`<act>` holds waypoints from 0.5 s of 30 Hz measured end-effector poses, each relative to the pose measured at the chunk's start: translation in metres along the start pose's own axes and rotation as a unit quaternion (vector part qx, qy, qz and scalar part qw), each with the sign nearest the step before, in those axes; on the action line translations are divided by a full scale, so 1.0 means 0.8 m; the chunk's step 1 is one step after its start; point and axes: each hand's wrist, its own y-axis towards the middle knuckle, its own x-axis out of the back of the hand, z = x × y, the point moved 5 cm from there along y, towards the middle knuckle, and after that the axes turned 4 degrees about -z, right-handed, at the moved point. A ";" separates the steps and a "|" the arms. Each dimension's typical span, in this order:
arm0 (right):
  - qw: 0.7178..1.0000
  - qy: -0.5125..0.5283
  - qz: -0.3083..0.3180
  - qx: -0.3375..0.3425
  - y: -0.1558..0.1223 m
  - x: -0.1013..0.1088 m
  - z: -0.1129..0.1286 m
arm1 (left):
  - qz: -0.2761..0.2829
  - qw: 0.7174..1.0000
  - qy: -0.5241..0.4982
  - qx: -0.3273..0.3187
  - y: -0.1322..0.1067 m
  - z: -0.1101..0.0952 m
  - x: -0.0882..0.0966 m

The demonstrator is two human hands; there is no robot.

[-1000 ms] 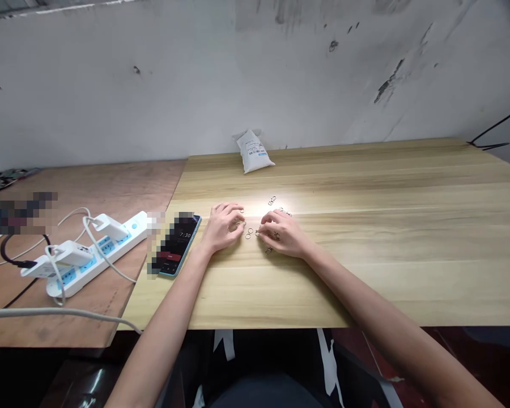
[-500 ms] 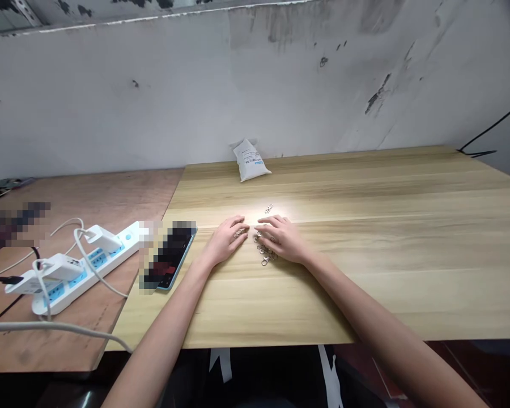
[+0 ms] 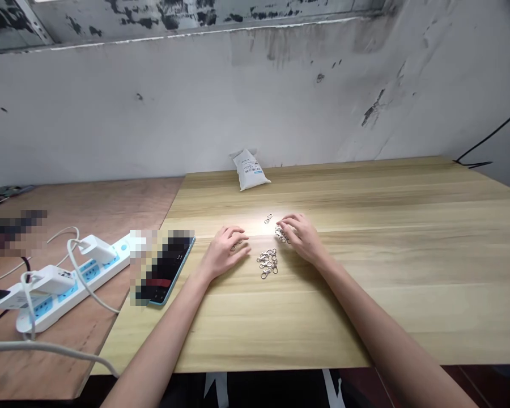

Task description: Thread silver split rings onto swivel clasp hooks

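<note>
Small silver swivel lobster clasps (image 3: pixel 267 262) lie in a loose pile on the wooden table between my hands. To the left of the pile, my left hand (image 3: pixel 225 252) rests palm down, fingers spread, with a bit of silver clasp (image 3: pixel 237 245) showing under them. My right hand (image 3: pixel 302 238) is up and to the right of the pile, its fingers curved over a cluster of the same clasps (image 3: pixel 281 233). How firmly they are held is hidden by the fingers. A single clasp (image 3: pixel 268 218) lies apart, just beyond the pile.
A phone (image 3: pixel 165 269) lies left of my left hand. Farther left, a white power strip (image 3: pixel 83 283) with chargers and cables sits on a brown board (image 3: pixel 110 198). A white packet (image 3: pixel 250 171) stands near the wall at the back of the table (image 3: pixel 386 255).
My right hand has moved right, away from the pile, with several clasps under its fingers. The pile is now uncovered. My left hand stays put. The camera view has tilted up slightly.
</note>
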 end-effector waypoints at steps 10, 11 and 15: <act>0.996 -0.033 0.079 -0.008 -0.001 -0.014 -0.029 | 0.120 0.991 0.017 -0.061 0.007 -0.053 -0.036; 0.996 -0.032 0.085 -0.001 -0.001 -0.016 -0.026 | 0.112 0.992 0.014 -0.051 0.009 -0.051 -0.036; 0.996 -0.029 0.089 0.009 -0.001 -0.015 -0.023 | 0.078 0.997 0.012 -0.011 0.030 -0.035 -0.037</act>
